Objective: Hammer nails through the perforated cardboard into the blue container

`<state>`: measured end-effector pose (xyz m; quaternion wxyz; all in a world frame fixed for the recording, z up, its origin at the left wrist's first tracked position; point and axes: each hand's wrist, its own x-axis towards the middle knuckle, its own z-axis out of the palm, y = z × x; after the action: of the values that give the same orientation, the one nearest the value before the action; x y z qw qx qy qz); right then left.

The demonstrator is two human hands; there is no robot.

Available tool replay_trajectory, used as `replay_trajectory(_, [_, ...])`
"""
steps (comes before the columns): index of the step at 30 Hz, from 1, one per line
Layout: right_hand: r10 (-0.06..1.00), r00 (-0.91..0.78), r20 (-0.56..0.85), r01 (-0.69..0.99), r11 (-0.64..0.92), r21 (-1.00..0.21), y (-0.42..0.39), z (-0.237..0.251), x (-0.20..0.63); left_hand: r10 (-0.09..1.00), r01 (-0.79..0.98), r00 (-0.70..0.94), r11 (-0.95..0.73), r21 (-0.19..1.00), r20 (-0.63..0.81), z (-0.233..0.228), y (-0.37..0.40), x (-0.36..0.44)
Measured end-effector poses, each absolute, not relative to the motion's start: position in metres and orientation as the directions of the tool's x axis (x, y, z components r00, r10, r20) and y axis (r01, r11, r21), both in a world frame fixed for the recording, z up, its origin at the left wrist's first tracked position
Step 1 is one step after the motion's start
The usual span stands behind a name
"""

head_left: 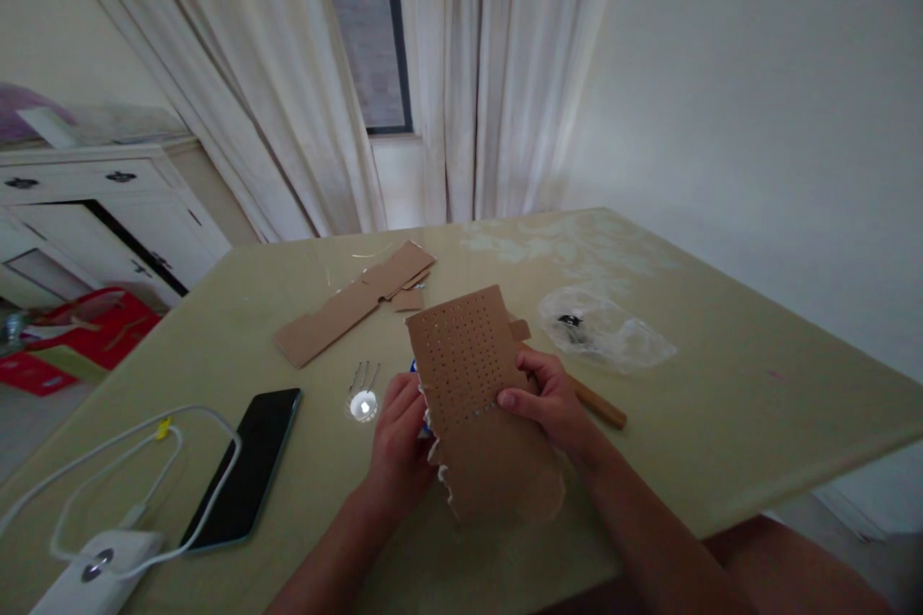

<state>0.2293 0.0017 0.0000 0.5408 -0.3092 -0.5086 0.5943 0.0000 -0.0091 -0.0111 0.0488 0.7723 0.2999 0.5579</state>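
Note:
A piece of brown cardboard (480,375) is tilted up in front of me, with a grid of small holes in its upper part and a ragged, torn left edge. My right hand (552,404) grips its right side, thumb on the front face and fingers curled at the edge. Along the torn edge, my left hand (400,432) is closed, its fingertips hidden behind the cardboard. Bits of something blue (427,425) show by those fingers, mostly covered. Past my right hand lies a brown stick-like piece (598,402) on the table.
Left of centre are a long cardboard strip (353,307), smaller scraps and a small round clear disc (362,405) with thin pins. A phone (249,471), white cable (194,413) and power bank (101,572) lie nearer. A clear plastic bag (612,332) sits right on the table (757,404).

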Motion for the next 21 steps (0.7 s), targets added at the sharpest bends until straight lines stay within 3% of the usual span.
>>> replay_trajectory(9, [0.942,-0.268,0.201,-0.102,0.18,-0.978,0.006,0.007,0.229,0.535,0.471,0.189,-0.785,0.402,0.823,-0.012,-0.016,-0.002])
replay_trajectory(13, [0.956,-0.225,0.185,-0.091,0.169,-0.981,0.006,0.002,0.228,0.606,0.469,0.154,-0.74,0.482,0.781,-0.013,-0.015,0.002])
replay_trajectory(18, [0.975,-0.153,0.161,-0.174,0.134,-0.976,0.006,-0.001,0.228,0.743,0.501,-0.033,-0.566,0.655,0.668,-0.014,-0.006,0.0])
replay_trajectory(21, [0.977,-0.13,0.17,-0.2,0.142,-0.969,0.006,-0.001,0.228,0.696,0.494,-0.154,-0.56,0.665,0.701,-0.012,-0.007,-0.003])
